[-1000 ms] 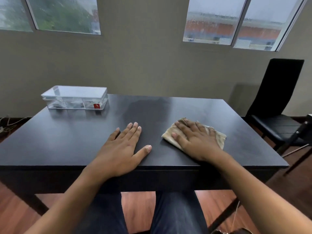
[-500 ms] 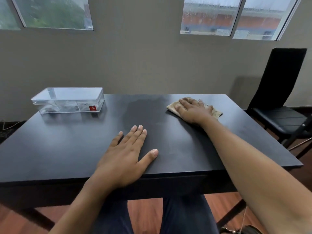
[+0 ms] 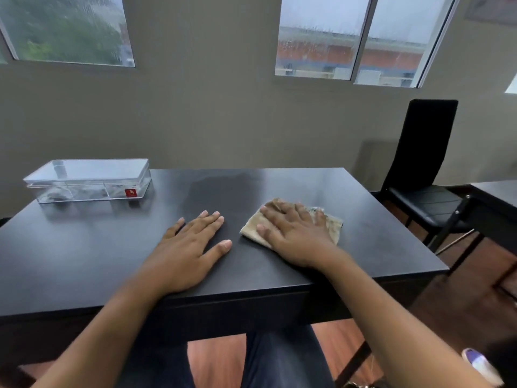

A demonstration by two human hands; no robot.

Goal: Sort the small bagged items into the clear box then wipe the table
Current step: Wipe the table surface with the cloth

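Note:
A clear box (image 3: 86, 180) with its lid on stands at the far left of the dark table (image 3: 84, 256); dark small items show faintly through its wall beside a red label. My right hand (image 3: 293, 233) lies flat on a beige cloth (image 3: 333, 224), pressing it onto the table right of centre. My left hand (image 3: 190, 247) rests palm down on the bare tabletop, fingers spread, holding nothing, just left of the cloth.
A black chair (image 3: 422, 175) stands off the table's right side, and another dark surface (image 3: 495, 194) shows at the far right. The wall with windows runs close behind the table. My legs are under the front edge.
My right hand has drawn the cloth back from the table's far edge toward me, close to where it was a second ago. My left hand has stayed put.

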